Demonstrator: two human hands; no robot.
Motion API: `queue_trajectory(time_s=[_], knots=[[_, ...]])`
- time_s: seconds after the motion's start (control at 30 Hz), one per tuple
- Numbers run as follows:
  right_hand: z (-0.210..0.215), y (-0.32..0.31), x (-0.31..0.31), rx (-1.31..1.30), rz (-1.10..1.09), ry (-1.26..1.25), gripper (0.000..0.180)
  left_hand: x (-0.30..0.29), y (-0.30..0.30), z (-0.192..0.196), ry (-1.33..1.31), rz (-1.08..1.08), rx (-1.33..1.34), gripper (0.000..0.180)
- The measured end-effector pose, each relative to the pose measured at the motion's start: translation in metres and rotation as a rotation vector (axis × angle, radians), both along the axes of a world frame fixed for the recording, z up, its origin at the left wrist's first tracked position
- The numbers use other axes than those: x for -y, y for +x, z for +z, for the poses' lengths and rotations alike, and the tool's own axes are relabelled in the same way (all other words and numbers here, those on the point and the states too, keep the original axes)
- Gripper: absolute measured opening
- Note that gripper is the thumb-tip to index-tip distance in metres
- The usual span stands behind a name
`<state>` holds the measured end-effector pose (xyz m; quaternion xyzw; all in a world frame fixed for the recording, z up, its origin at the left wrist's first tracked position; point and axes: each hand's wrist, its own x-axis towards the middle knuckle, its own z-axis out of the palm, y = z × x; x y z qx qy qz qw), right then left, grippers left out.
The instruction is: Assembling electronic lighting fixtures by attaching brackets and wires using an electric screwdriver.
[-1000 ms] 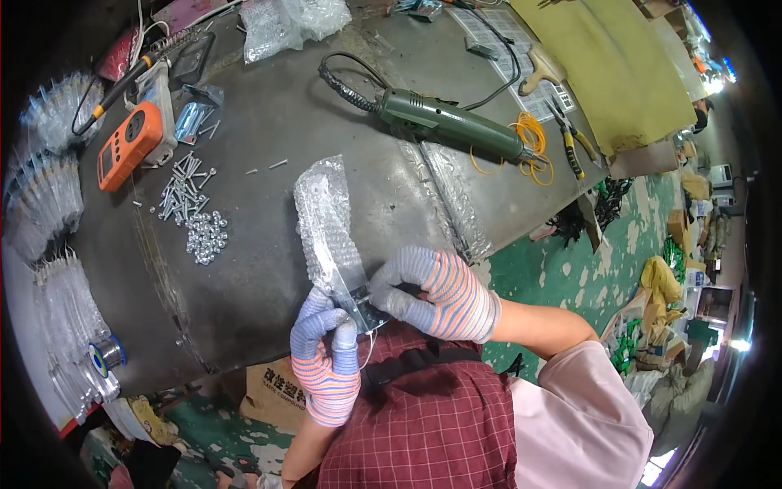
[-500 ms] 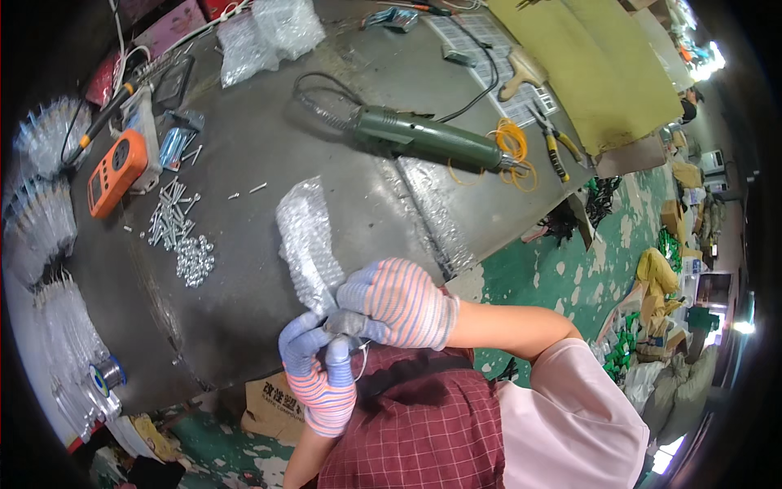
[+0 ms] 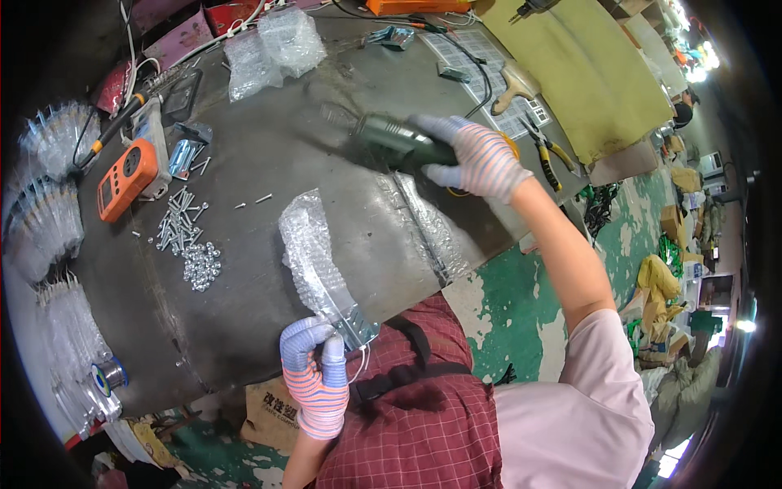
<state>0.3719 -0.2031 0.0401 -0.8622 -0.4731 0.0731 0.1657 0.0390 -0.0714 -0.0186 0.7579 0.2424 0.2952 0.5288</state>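
At the table's near edge my left hand (image 3: 316, 375), in a striped knit glove, is closed in a pinch on a small metal bracket (image 3: 357, 328). White wires hang from the bracket. Joined to it, a strip in bubble wrap (image 3: 309, 240) lies on the table and points away from me. My right hand (image 3: 486, 159), gloved alike, is wrapped round the green electric screwdriver (image 3: 391, 140) lying further off; its tip end is hidden behind the hand. Loose screws (image 3: 181, 222) and a heap of nuts (image 3: 200, 266) lie to the left.
An orange meter (image 3: 127, 179) and a solder spool (image 3: 109, 376) are at the left. Bubble-wrap bags (image 3: 277, 49) sit at the back. Pliers (image 3: 547, 155), a brush (image 3: 513, 88) and a yellow sheet (image 3: 582, 77) lie right. A cable runs behind the screwdriver.
My right hand has left the bracket and moved up and right onto the electric screwdriver, which looks blurred. The bracket now shows uncovered in my left hand, which has barely moved.
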Motion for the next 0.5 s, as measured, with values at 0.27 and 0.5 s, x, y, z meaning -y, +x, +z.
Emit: queue_trajectory(time_s=[0.27,0.5], knots=[[0.036,-0.075,0.022,-1.606,-0.181,1.291,0.059,0.006,-0.003,0.013,-0.248,0.068,-0.028,0.021],[-0.012,-0.13,0.036,-1.866,-0.534,1.602,0.053,0.006,-0.003,0.012,-0.329,0.085,-0.038,0.021]])
